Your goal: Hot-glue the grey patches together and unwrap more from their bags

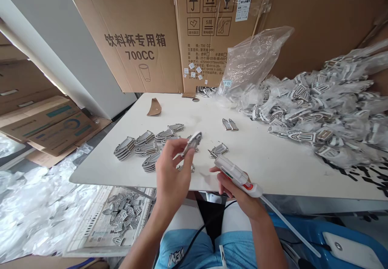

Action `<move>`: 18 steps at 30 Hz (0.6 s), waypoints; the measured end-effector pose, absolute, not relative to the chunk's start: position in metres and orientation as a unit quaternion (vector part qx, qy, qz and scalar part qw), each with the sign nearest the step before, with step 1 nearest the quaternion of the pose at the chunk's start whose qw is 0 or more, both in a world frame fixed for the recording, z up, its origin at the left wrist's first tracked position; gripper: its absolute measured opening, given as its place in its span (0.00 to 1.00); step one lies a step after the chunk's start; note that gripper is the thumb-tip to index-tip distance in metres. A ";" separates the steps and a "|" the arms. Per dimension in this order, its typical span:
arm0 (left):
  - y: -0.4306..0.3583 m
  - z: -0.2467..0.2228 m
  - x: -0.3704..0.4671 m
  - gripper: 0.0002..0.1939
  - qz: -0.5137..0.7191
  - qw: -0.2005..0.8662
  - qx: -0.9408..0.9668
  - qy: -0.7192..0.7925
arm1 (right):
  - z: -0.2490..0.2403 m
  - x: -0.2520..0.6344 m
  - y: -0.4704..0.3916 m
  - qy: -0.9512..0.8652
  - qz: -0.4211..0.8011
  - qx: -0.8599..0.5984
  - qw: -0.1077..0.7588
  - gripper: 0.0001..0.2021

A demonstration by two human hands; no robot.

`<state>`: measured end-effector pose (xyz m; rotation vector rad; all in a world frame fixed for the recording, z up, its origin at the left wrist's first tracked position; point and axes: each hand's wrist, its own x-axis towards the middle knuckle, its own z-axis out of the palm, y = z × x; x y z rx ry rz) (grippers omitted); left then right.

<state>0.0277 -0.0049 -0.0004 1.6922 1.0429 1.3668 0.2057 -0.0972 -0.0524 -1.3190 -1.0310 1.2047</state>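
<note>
My left hand (173, 168) is closed above the table, pinching a small grey-and-white shield-shaped piece (194, 139) tilted on edge between thumb and fingers. Wrapped round a white glue gun (233, 172), my right hand (236, 192) keeps its dark pointed tip aimed up and left. A long whitish stick (291, 226) runs out of the gun's rear. Just beyond the tip, another such piece (218, 150) lies flat. Left of my left hand stand several stacks of the same pieces (145, 137), partly hidden by that hand. Two more pieces (230, 124) rest side by side farther back.
A large heap of bagged pieces (306, 99) covers the table's right side, with a clear plastic bag (251, 63) beside it. Cardboard boxes (139, 26) wall off the back. A brown scrap (154, 107) lies back left. Below left is a crate (91, 220) holding loose pieces.
</note>
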 end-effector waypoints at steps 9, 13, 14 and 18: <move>0.014 0.006 0.012 0.17 0.568 0.492 0.527 0.397 | -0.044 0.206 -0.099 -0.446 0.515 -0.544 0.490 0.24; 0.013 0.009 0.012 0.28 0.568 0.535 0.482 0.399 | -0.041 0.205 -0.099 -0.453 0.506 -0.555 0.481 0.26; 0.012 0.010 0.012 0.28 0.559 0.542 0.483 0.400 | -0.040 0.205 -0.099 -0.453 0.504 -0.556 0.480 0.27; 0.010 0.011 0.012 0.22 0.524 0.557 0.491 0.417 | -0.040 0.205 -0.098 -0.452 0.506 -0.555 0.481 0.26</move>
